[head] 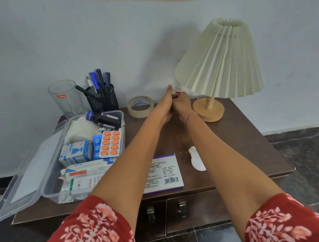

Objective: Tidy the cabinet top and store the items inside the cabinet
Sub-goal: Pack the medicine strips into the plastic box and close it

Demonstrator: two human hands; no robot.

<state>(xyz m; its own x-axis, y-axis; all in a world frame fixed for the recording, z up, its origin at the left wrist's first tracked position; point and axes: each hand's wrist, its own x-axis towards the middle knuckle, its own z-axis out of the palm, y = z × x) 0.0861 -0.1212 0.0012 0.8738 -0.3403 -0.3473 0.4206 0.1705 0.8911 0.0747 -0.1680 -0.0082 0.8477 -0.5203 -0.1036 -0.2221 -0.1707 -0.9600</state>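
At the back of the cabinet top [238, 151], between the masking tape roll [141, 113] and the lamp base [211, 110], the right hand [182, 103] curls its fingers round a small reddish object [177, 93]. The left hand [165, 108] lies alongside, fingers straight, gripping nothing.
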